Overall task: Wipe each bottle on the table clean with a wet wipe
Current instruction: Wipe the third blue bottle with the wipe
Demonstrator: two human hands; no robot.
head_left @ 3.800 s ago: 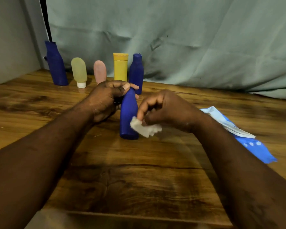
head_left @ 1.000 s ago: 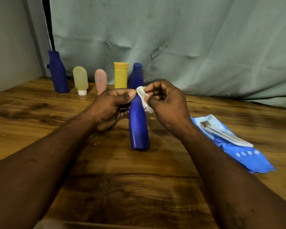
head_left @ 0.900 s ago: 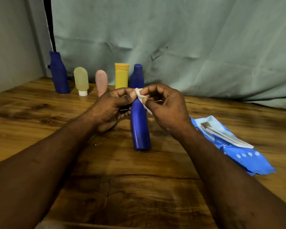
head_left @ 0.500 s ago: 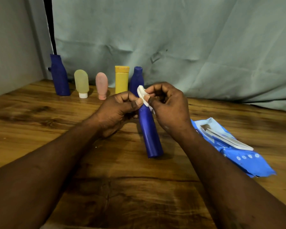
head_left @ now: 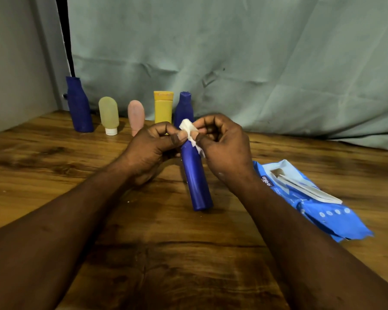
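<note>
Wooden table (head_left: 54, 175) with dark grain fills the lower part of the head view. Behind it hangs a creased grey-green cloth (head_left: 267, 63), and at the far left a grey wall (head_left: 9, 63) meets it.

Near the middle of the table stands the bottle (head_left: 196, 182), dark blue and slim. Its base rests on the wood and its body is tilted, with the top leaning away from the person and a little to the left. The top is hidden between the two hands. The left hand (head_left: 148, 153) has curled fingers, and its thumb and forefinger pinch the upper part of the bottle from the left side. The right hand (head_left: 224, 148) also has curled fingers. It pinches a small white wipe (head_left: 188, 129) against the top of the bottle from the right. The wipe is crumpled: one part stands above the fingers and one part hangs down along the bottle. Both forearms come from the lower corners and cover much of the near table.

At the back edge, close to the cloth, five other containers stand in a row. From the left they are a tall blue bottle (head_left: 79, 106), a green tube (head_left: 109, 115) on a white cap, a pink tube (head_left: 136, 116), a yellow tube (head_left: 163, 107) and a second blue bottle (head_left: 184, 108). The hands cover the lower parts of the yellow tube and the second blue bottle.

Beside the right forearm a blue wipe pack (head_left: 323, 211) lies flat on the table, with its flap open. Whether the arm touches it, I cannot tell.
</note>
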